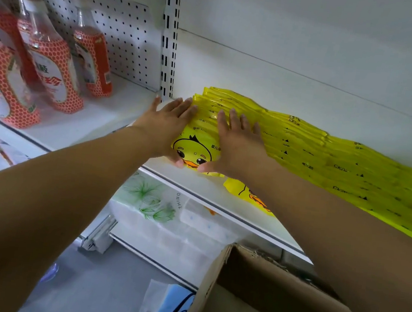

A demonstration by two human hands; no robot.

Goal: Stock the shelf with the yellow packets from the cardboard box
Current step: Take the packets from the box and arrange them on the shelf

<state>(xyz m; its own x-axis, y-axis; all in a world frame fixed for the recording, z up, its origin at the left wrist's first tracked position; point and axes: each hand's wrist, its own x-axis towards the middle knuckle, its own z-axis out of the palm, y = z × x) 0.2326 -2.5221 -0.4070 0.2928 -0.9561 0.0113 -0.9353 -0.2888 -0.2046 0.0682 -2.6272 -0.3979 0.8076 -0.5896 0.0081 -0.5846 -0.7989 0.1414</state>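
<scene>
– Logging the head view, the only one. Hands?

– Left hand and right hand lie side by side on the front yellow packet, the one with the duck face. Fingers straight and spread, pressing it back against the stack. Both thumbs sit at its lower edge; cannot tell whether they hook under it.

– And the rest of the stock?

– Yellow packets in an overlapping row on the white shelf, leaning toward the back wall, running off to the right. One more duck packet pokes out at the shelf's front lip, partly covered by the right forearm.

– Box?

– Cardboard box below, lower right, flap up. The forearm hides much of it; contents not visible.

– Anything crowding the spot?

– Slotted upright just left of the stack. Past it, bottles with orange honeycomb labels before a pegboard panel, well apart from the hands. On the shelf beneath, white packs with a green flower print. Blue-and-white bag beside the box.
</scene>
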